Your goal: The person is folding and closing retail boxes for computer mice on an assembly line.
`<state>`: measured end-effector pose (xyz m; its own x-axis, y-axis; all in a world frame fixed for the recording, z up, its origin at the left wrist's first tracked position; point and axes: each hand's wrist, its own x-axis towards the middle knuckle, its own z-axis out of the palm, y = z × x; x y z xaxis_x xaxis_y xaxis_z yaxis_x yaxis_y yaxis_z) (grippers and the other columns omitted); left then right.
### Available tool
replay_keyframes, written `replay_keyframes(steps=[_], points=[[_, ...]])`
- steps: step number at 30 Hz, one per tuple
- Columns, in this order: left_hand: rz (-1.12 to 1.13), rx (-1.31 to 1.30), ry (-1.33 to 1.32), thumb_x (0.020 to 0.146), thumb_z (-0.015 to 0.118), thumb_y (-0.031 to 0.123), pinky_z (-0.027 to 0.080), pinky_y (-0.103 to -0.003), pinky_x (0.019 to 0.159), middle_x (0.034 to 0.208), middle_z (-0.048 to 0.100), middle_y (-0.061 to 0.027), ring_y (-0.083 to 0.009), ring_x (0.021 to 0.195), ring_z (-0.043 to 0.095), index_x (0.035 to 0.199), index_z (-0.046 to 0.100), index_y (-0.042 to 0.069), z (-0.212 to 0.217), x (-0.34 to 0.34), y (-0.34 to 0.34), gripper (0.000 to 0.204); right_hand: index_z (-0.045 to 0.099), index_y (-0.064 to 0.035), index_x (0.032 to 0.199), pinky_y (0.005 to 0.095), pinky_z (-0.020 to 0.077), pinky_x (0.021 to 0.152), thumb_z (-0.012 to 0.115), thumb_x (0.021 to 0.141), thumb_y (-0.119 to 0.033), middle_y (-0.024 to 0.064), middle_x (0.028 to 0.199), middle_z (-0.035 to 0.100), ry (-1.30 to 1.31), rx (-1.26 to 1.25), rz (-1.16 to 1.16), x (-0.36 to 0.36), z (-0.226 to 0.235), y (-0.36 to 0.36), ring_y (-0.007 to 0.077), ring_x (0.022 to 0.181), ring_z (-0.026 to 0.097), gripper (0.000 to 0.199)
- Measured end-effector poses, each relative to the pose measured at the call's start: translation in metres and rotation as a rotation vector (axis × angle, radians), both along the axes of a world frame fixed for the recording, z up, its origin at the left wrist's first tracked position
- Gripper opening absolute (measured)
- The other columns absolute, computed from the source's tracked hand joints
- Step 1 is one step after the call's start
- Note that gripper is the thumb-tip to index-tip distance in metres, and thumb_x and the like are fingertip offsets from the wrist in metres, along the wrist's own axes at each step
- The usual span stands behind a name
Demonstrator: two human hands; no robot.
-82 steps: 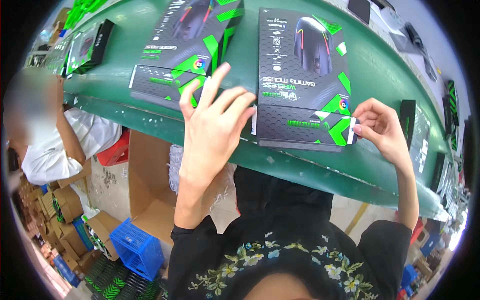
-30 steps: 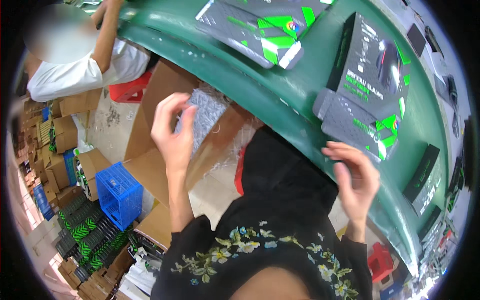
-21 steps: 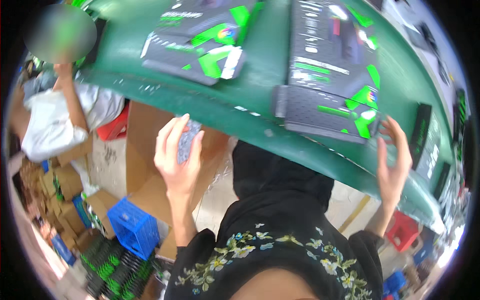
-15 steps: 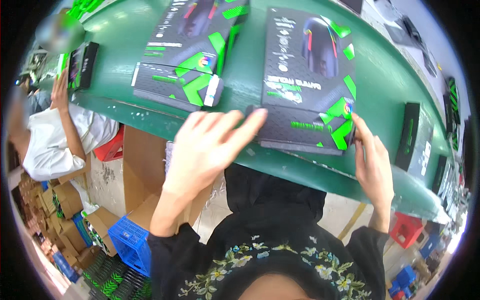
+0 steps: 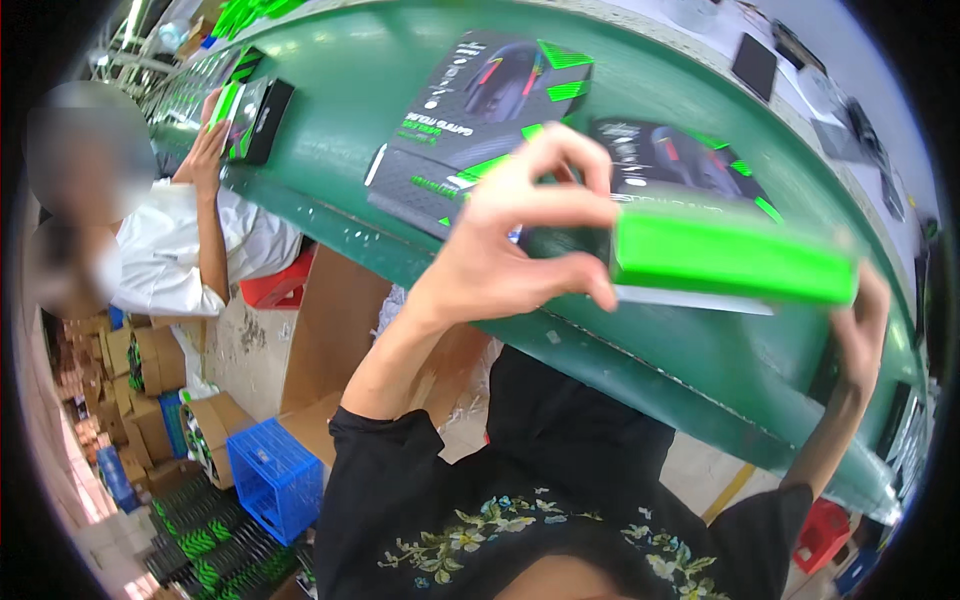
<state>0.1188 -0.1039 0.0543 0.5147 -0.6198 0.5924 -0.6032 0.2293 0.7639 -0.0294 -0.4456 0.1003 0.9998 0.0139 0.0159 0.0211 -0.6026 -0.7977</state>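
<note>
A bright green oblong box [image 5: 735, 258] with a white strip along its lower edge is held up over the table, slightly blurred. My left hand [image 5: 525, 220] curls around its left end, thumb below and index finger above. At the other end, my right hand [image 5: 865, 315] grips the corner, its fingers partly hidden and smeared. Behind the green box lies a dark box printed with a computer mouse [image 5: 690, 155], its near part covered. Beside my left hand is a second dark mouse box [image 5: 490, 105], flat on the green table [image 5: 340, 110].
At the left sits a person in a white shirt [image 5: 175, 265], hands at a black-and-green box [image 5: 262, 120]. Below the table edge are an open carton [image 5: 335, 320] and a blue crate [image 5: 275, 475]. A dark box [image 5: 903, 420] lies at far right.
Both hands have left the right-hand mouse box and now hold the green box in front of it. The view has shifted, so the table things appear further right.
</note>
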Motion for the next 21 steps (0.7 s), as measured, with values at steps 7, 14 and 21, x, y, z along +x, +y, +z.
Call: replay_keyframes(steps=[7, 14, 21], points=[[0.007, -0.418, 0.608, 0.1, 0.052, 0.024, 0.046, -0.027, 0.09, 0.119, 0.06, -0.0085, -0.0143, 0.108, 0.058, 0.131, 0.047, -0.003, 0.019, -0.019, 0.0, 0.042, 0.034, 0.0057, 0.143, 0.0327, 0.034, 0.107, 0.056, 0.096, -0.024, 0.0136, 0.134, 0.052, -0.224, 0.748, -0.061, 0.047, -0.017, 0.066, 0.0194, 0.125, 0.048, 0.06], [0.096, -0.446, 0.561, 0.095, 0.05, 0.009, 0.035, -0.041, 0.11, 0.143, 0.042, -0.0154, -0.028, 0.13, 0.045, 0.148, 0.026, 0.006, 0.007, -0.023, -0.007, 0.058, 0.032, 0.0028, 0.144, 0.0362, 0.0368, 0.104, 0.058, 0.093, -0.017, 0.0144, 0.133, 0.053, -0.222, 0.905, -0.038, 0.021, -0.025, 0.082, 0.0223, 0.122, 0.051, 0.061], [-0.213, -0.635, 0.533, 0.092, 0.057, 0.008, 0.038, -0.051, 0.101, 0.117, 0.055, -0.0245, -0.0392, 0.112, 0.052, 0.117, 0.052, 0.009, -0.01, -0.01, -0.009, 0.025, 0.058, -0.0013, 0.125, 0.0459, 0.0372, 0.106, 0.058, 0.09, -0.015, 0.0272, 0.132, 0.051, -0.383, 0.885, 0.294, 0.035, -0.036, 0.073, 0.0351, 0.124, 0.05, 0.037]])
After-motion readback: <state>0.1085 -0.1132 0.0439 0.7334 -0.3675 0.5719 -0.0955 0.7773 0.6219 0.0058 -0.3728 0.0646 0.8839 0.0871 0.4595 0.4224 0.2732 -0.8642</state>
